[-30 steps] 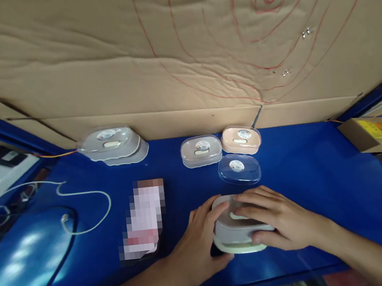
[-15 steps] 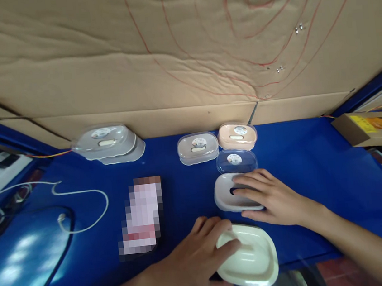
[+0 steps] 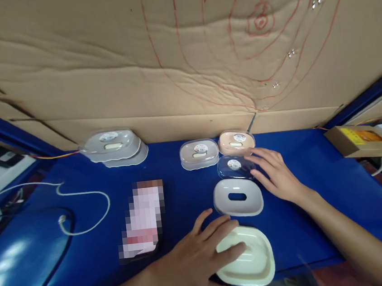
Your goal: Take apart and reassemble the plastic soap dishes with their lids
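Note:
My left hand [image 3: 211,252] lies over the left side of a cream oval soap dish base [image 3: 258,263], fingers spread, with one fingertip over its middle. Beyond it sits a pale grey oval tray [image 3: 222,199] with a slot in its centre; neither hand touches it. A clear oval lid [image 3: 224,169] with a round sticker lies just past the tray. At that lid's right edge is my right hand [image 3: 274,173], fingers apart, fingertips at the rim; whether they press on it I cannot tell.
A peach lidded dish [image 3: 237,143] and a grey lidded dish [image 3: 193,161] stand behind. More grey lidded dishes [image 3: 116,146] are stacked at the back left. A pixelated phone-like object [image 3: 143,221], a white cable [image 3: 107,202] and a cardboard box [image 3: 351,142] flank them.
My right hand has left the grey tray and moved away from me to the clear lid. My left hand's fingers have spread wider over the cream base. The view has tilted slightly up.

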Motion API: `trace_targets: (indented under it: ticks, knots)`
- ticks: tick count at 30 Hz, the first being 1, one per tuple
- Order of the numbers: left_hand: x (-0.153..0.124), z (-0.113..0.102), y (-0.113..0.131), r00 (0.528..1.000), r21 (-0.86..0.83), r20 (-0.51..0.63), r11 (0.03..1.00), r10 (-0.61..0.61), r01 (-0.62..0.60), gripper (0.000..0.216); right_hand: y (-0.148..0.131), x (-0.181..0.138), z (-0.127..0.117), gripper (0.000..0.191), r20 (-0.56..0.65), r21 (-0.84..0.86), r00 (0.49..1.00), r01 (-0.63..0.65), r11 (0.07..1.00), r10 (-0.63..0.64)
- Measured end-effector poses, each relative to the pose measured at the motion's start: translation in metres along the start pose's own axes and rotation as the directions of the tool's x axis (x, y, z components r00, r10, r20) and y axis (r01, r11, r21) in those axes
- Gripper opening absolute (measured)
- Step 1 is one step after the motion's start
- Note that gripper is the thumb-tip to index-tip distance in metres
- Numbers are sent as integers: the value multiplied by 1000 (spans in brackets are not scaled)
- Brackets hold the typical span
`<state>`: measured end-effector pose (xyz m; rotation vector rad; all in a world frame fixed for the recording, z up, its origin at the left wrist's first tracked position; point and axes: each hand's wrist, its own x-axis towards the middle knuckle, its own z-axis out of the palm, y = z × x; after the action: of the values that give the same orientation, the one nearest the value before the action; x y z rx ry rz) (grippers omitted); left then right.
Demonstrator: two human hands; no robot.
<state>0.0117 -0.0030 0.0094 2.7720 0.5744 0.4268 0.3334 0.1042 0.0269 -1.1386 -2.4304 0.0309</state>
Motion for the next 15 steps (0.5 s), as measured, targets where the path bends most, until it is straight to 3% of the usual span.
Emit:
trace_targets:
  ticks: [4,8,11,15]
  knots:
    - [3,-1,0,1000,-39,2,999,30,-30,77,41,27,10,57,-39,-6,994,-101,995,101]
    - [5,-2,-1,999,14,26,999,28,-28,70,77,58,23,81,86,123,990,-119,985,109]
    - [6,-2,-1,1000,21,-2,1000,16,-16,65,87,68,31,77,77,178,994,-92,980,79]
    - [9,1,-2,1000,37,-18,999,-17,17,54,83,59,28,70,-25,195,993,-110,975,117]
